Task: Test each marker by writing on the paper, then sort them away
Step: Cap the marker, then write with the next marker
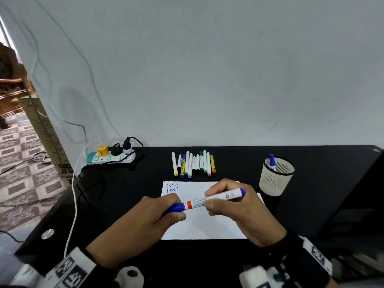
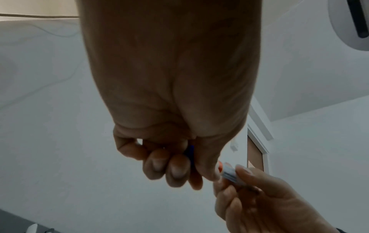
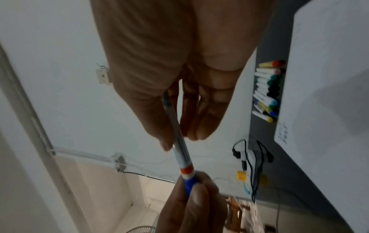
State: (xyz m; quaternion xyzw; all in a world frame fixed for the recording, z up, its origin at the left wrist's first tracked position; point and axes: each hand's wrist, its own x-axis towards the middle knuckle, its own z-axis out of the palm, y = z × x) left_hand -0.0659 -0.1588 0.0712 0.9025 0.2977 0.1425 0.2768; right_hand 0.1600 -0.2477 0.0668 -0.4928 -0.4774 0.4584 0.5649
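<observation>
A white marker (image 1: 209,199) with a blue cap, an orange band and a blue end is held level over the white paper (image 1: 207,227). My left hand (image 1: 166,208) grips its blue cap (image 3: 189,186) at the left end. My right hand (image 1: 224,201) pinches the white barrel (image 3: 179,141) between thumb and fingers. "Test" is written twice in blue at the paper's top left corner (image 1: 172,187). A row of several markers (image 1: 193,163) lies beyond the paper. A blue marker (image 1: 272,161) stands in the mesh cup (image 1: 274,179).
A power strip (image 1: 111,157) with plugs and cables sits at the black desk's back left. A white cable (image 1: 73,204) runs down the desk's left edge. The wall rises just behind the desk. The mesh cup stands right of the paper.
</observation>
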